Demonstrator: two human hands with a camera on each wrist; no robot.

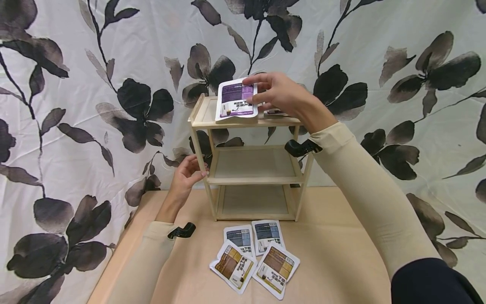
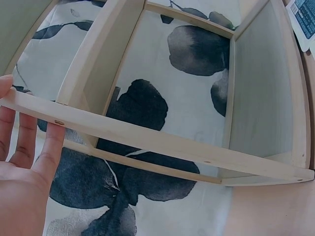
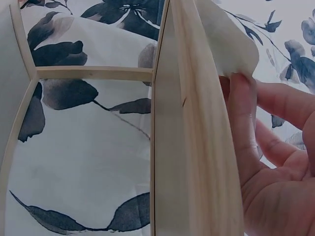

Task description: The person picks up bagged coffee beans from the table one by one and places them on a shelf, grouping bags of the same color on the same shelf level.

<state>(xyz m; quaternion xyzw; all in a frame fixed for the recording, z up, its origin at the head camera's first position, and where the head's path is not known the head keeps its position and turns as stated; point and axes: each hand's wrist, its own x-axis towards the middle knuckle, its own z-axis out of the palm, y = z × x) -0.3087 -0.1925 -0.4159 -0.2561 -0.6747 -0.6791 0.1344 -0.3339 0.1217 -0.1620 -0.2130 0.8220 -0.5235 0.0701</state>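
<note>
A small wooden three-tier shelf rack [image 1: 255, 180] stands upright on the table. My right hand [image 1: 282, 95], over its top tier, pinches a white-edged purple pouch [image 1: 231, 101] by its right side. In the right wrist view, the pouch's pale back [image 3: 229, 42] shows beyond the rack's wooden rim, with the thumb against it. Partly hidden under that hand, another flat pouch [image 1: 276, 112] lies on the top tier. My left hand [image 1: 183, 179] holds the rack's left front post [image 2: 133, 130], thumb on one side and fingers on the other.
In front of the rack, several pouches lie on the table [image 1: 334, 253]: brown-and-yellow ones [image 1: 235, 267] overlap blue ones [image 1: 267, 236]. The lower two tiers show bare panels. A floral cloth [image 1: 144, 25] hangs close behind the rack.
</note>
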